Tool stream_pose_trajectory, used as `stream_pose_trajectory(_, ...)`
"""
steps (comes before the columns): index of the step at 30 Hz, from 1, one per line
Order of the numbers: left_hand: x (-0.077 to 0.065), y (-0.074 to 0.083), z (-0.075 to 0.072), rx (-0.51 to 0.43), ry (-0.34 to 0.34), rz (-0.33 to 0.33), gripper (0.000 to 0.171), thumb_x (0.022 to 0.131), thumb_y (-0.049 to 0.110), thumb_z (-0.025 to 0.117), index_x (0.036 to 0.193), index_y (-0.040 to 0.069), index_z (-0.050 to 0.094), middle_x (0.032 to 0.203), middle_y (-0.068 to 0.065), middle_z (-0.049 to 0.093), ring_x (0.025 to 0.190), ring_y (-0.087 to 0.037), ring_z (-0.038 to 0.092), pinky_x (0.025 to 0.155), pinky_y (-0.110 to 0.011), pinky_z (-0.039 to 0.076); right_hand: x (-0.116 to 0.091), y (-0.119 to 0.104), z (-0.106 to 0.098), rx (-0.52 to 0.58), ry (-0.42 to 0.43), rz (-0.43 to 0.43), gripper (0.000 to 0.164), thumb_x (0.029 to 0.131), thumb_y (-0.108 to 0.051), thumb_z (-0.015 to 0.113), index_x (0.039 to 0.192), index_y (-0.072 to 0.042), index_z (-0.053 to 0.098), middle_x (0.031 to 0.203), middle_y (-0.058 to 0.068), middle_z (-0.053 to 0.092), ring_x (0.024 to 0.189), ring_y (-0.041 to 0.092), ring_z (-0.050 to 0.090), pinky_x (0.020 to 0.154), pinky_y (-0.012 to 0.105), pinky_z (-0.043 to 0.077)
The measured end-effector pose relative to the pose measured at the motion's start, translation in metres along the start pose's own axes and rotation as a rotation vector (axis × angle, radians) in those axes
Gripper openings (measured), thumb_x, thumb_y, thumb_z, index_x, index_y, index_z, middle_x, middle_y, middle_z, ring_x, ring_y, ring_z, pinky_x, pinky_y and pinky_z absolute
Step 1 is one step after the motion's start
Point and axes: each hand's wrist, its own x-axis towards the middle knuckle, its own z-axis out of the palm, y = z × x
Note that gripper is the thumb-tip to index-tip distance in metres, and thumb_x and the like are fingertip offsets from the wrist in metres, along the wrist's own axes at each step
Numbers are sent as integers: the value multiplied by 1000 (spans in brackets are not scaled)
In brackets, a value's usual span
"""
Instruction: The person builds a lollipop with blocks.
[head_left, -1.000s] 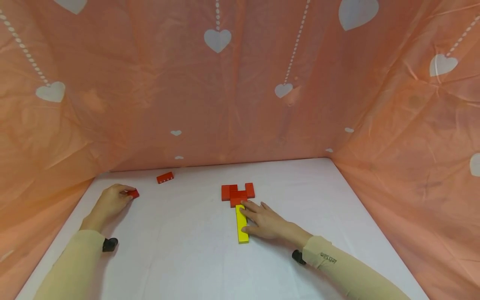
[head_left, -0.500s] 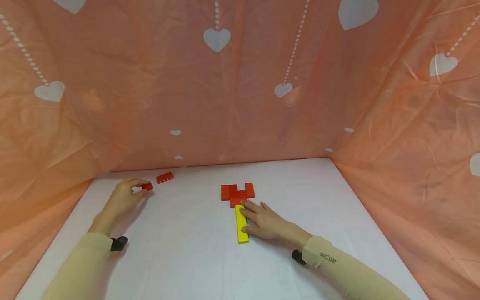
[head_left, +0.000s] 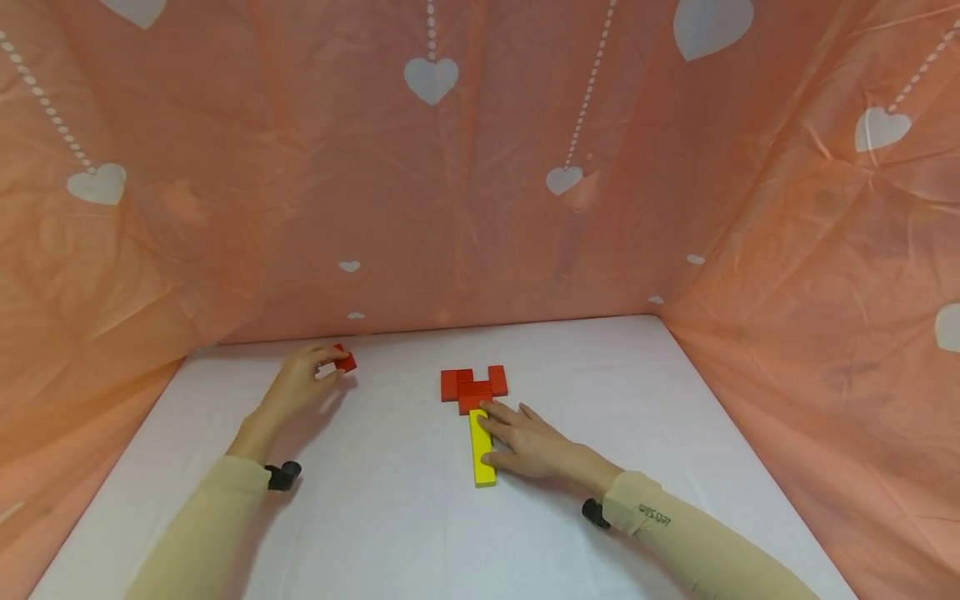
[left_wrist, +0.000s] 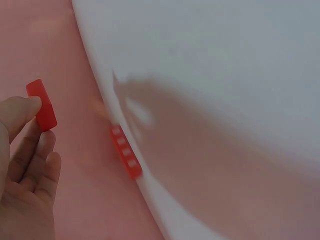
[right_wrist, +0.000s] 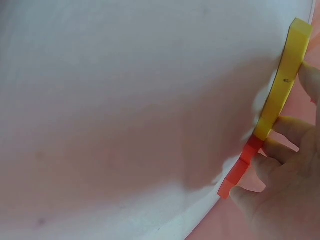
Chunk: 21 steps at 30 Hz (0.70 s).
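Note:
My left hand (head_left: pixel 298 379) pinches a small red block (left_wrist: pixel 42 106) between thumb and fingers at the back left. A red block with a row of white dots (left_wrist: pixel 126 152) lies on the table beyond it; in the head view the left hand and held block mostly cover it. My right hand (head_left: pixel 538 443) rests with spread, extended fingers on a long yellow block (head_left: pixel 482 454) near the middle. One fingertip reaches the red block (head_left: pixel 472 406) at the yellow block's far end. Further red blocks sit against it, one at the left (head_left: pixel 448 386) and one at the right (head_left: pixel 498 381).
A white-covered table (head_left: pixel 390 517) lies under everything. Pink cloth with white hearts (head_left: pixel 495 233) hangs along the back and both sides, meeting the table at its far edge. Black wrist cameras (head_left: pixel 283 476) are strapped to both arms.
My left hand has carried the red block rightward and slightly back, from the left side to over the dotted block. The right hand and the blocks near it have stayed put.

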Motion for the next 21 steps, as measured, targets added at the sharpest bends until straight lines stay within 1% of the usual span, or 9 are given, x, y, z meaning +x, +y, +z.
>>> stream_pose_trajectory(2,5,3,7,-15,-8,4,29,94,-2,72,123,-4,72,128,-24,64,120,-45,60,99,-62,51,0,-1,-1,2,-2,1,70,103,-48,61,160,-13,42,171,6,27,157,25,24,128,56,16)
stream_pose_trajectory(4,10,6,14,-17,-6,21,31,93,-3,73,124,-4,71,128,-23,65,120,-43,61,97,-61,53,0,-1,0,4,-3,2,70,103,-48,60,160,-13,42,171,6,26,158,24,24,128,56,16)
stream_pose_trajectory(8,18,17,26,-35,-34,8,32,95,1,73,127,-2,70,133,-22,62,124,-43,59,98,-62,52,0,1,0,-4,-2,-2,70,103,-49,60,160,-13,42,171,5,26,158,24,24,128,55,16)
stream_pose_trajectory(11,23,28,33,-67,-72,-34,32,97,4,71,129,-1,70,138,-22,58,130,-42,55,104,-63,49,0,2,1,0,-2,-1,70,103,-49,60,160,-13,42,171,5,26,158,24,24,128,55,15)
stream_pose_trajectory(12,25,31,36,-75,-82,-41,32,98,5,71,129,0,69,139,-21,58,130,-42,54,104,-62,50,0,2,1,3,-1,-2,70,103,-49,60,160,-13,42,171,5,26,158,24,24,128,55,15)
stream_pose_trajectory(17,35,42,51,-77,-103,-43,33,97,7,71,130,2,70,139,-18,59,130,-40,54,103,-59,52,0,2,0,13,-5,0,70,103,-49,60,160,-14,42,172,5,25,158,24,23,128,55,14)
stream_pose_trajectory(21,42,52,65,-90,-123,-55,33,97,8,72,130,5,71,139,-16,60,130,-37,55,105,-58,51,-1,2,0,18,-8,5,70,103,-50,60,160,-14,42,172,4,25,158,25,24,128,55,14)
